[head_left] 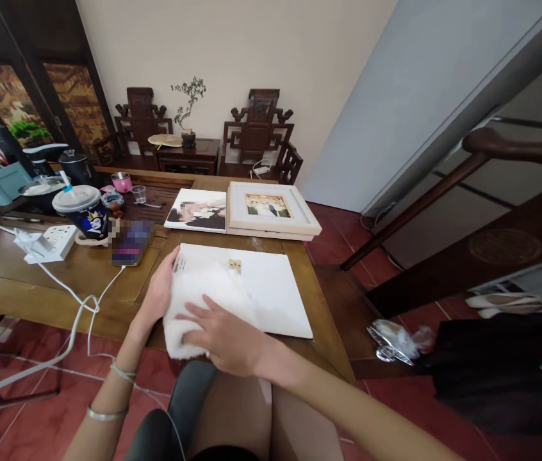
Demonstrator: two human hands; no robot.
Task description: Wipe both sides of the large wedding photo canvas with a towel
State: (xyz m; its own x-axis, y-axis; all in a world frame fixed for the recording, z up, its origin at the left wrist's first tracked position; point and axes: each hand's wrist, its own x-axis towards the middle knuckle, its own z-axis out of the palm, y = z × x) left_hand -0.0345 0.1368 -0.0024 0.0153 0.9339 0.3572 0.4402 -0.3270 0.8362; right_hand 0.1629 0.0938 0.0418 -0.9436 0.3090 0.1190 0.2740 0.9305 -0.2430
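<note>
Head view. A white fluffy cloth (198, 301) lies on the left part of a flat white rectangular board (266, 291), itself resting on a brown wooden desk (21, 269) near its front edge. The right hand (225, 336) presses flat on the cloth, fingers spread, its grip open and closed on nothing. The left hand (160, 288) curls around the cloth's and board's left edge, thumb on top; whether this grip actually pinches the cloth cannot be told. Thin silver bangles ring the left wrist. A small pale tag with dark dots (235, 265) sits on the board; a strip of print near the thumb is too small to read.

Behind the board lie a frameless photo print (197, 209) and, touching it on the right, a pale wooden picture frame (273, 208) with a wide mat. To the left stand a lidded paper cup (82, 210) printed with a cartoon figure, a blurred dark phone (131, 243) with a white cable (76, 317), and a white power strip (50, 243). No brand lettering is legible.
</note>
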